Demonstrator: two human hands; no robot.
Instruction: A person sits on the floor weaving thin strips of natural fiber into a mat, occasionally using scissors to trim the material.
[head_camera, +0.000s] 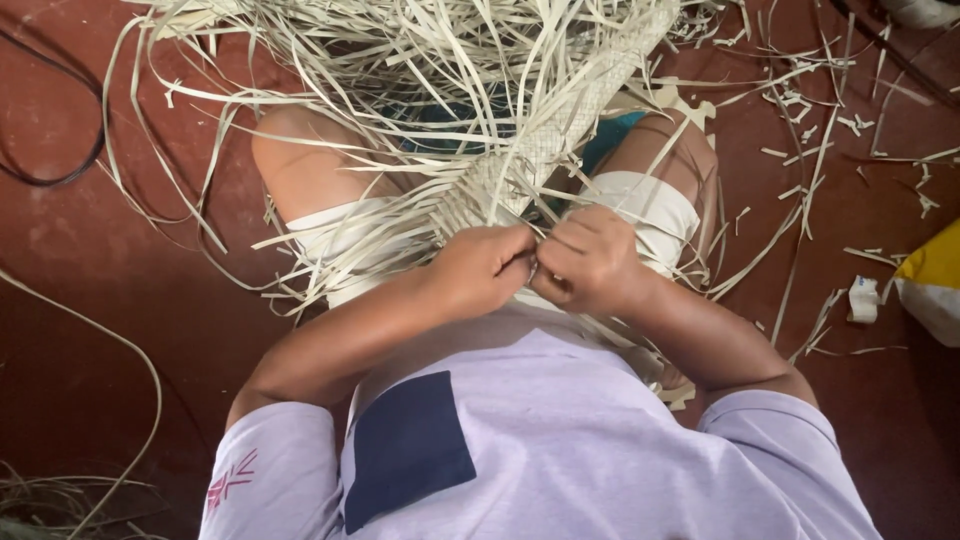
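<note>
Head view, looking down at the lap. Woven strip (560, 130) of pale leaf lies slanted from the lap up to the top right, its near end at the hands; loose strands (400, 60) fan out from it over both knees and the red floor (90, 300).

Left hand (480, 268): fingers clenched on strands at the near end of the woven strip, knuckles up, forearm coming in from the lower left.
Right hand (590, 258): fingers curled tight on the neighbouring strands, touching the left hand, wrist bent inward.

Judgement: to plait well here, keep both grips close to the woven edge, hold even tension, and lay each strand flat, not twisted.

Offcuts (800, 110) lie scattered on the floor to the right; a yellow and white bag (935, 285) sits at the right edge; a black cable (60, 170) curves at the left.
</note>
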